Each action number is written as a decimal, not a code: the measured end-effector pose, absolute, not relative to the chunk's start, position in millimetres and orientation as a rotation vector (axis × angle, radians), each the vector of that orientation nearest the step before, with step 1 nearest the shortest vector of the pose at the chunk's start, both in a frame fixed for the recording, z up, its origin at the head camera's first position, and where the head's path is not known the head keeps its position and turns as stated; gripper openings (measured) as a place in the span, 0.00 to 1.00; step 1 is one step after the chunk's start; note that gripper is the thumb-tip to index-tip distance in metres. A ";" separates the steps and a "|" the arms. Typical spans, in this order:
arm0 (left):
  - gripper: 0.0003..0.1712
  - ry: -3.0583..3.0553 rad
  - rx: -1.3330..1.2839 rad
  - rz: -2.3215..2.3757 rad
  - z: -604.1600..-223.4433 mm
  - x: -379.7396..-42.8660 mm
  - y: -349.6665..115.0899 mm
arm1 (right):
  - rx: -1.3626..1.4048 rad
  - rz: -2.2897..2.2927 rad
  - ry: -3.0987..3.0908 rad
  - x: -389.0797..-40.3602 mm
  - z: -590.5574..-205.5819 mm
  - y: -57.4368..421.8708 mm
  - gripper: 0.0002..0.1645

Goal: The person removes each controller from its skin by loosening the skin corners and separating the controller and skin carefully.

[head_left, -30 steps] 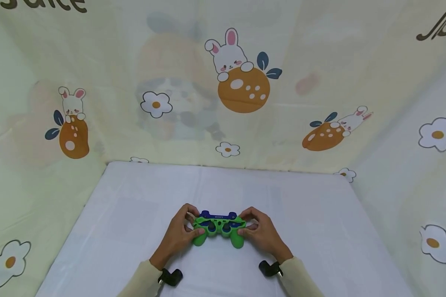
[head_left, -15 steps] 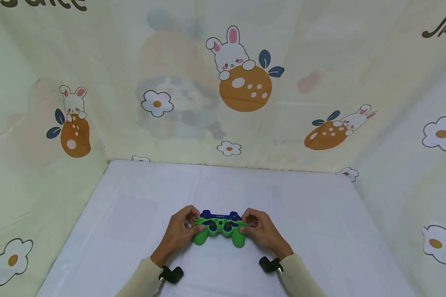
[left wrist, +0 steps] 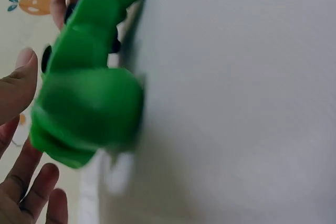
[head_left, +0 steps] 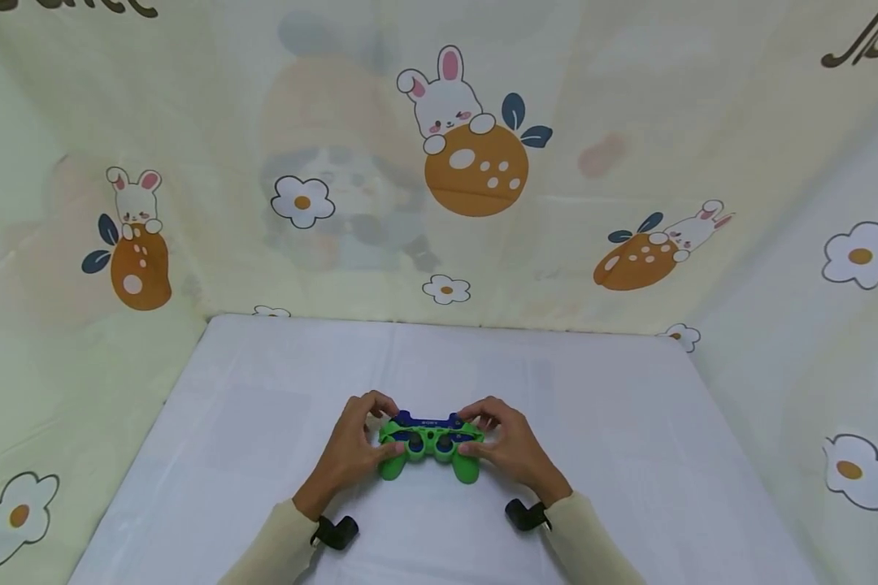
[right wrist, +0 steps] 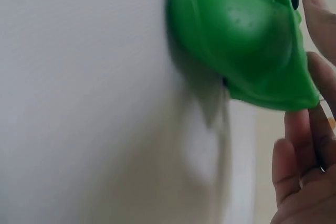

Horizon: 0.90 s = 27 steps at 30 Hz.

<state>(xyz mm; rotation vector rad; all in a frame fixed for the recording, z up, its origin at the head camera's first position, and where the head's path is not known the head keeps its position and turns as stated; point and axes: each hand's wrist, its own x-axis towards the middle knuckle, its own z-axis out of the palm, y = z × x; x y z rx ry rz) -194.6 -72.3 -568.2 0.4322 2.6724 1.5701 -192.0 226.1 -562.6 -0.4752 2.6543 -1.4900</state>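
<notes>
Pale yellow cloth (head_left: 556, 268) hangs behind and to both sides, printed with white rabbits (head_left: 446, 106) clinging to oranges (head_left: 475, 175) and with white flowers (head_left: 302, 203). Before it stretches the white surface (head_left: 439, 366), its far edge meeting the cloth. Two cream sleeves (head_left: 271, 544) come in from the near edge, one at each side of the middle.

From them reach the hands, turned toward each other. The left hand (head_left: 351, 447) grasps the left end of a game controller (head_left: 430, 435), thumb over the front face and fingers bent round toward the top edge. The right hand (head_left: 512, 447) grasps the opposite end in much the same way, its index finger at the top corner.

The controller lies between the two hands, near the middle of the surface's near part, its two rounded handles (head_left: 466, 469) pointing toward the person. Its shell is bright green, with blue along the top and in patches on the front. Whether it rests on the surface or is held just above, I cannot tell.

A small black device (head_left: 336, 532) sits at each wrist. Smaller still are the two dark thumbsticks (head_left: 445, 444), side by side between the thumbs, and the SONY lettering (head_left: 429, 422) on the blue strip.
</notes>
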 end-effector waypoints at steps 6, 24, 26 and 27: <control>0.25 2.644 0.581 1.541 -558.2 -200.3 -49.6 | -0.617 -1.355 2.638 -202.7 -553.6 215.6 0.15; 0.23 2.755 0.698 1.406 -566.1 -207.9 -21.6 | -0.552 -1.142 2.590 -214.9 -537.9 191.7 0.07; 0.23 2.764 0.693 1.383 -565.5 -207.8 -20.4 | -0.441 -1.154 2.566 -213.4 -533.6 187.6 0.09; 0.23 2.771 0.691 1.368 -565.3 -208.1 -19.8 | -0.387 -1.166 2.552 -212.5 -531.6 185.6 0.11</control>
